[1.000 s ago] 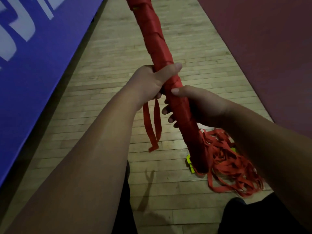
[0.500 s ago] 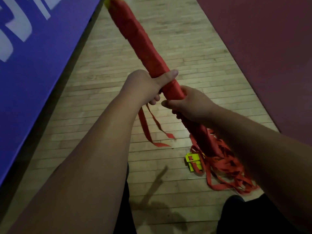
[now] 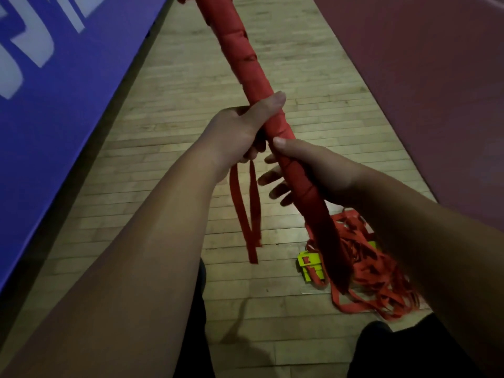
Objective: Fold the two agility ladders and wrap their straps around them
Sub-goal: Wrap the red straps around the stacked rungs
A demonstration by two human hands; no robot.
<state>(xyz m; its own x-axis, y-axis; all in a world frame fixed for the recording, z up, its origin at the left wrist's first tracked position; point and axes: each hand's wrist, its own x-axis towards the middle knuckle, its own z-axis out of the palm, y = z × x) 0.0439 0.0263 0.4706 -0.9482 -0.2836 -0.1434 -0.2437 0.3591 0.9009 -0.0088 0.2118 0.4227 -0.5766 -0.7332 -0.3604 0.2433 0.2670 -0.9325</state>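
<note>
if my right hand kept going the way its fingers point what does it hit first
Probably the loose strap ends hanging below the left hand; the right hand, holding the wrapped ladder, aims at them, though depth is unclear.

Reaching forward with both bare forearms, converging from lower left and lower right. Gripping the wrapped ladder [image 3: 256, 72] with the left hand [image 3: 240, 132], thumb laid up along it, knuckles curled underneath. Holding it just below with the right hand [image 3: 316, 170], thumb pressed on top, fingers [image 3: 268, 178] loosely spread beneath.
</note>
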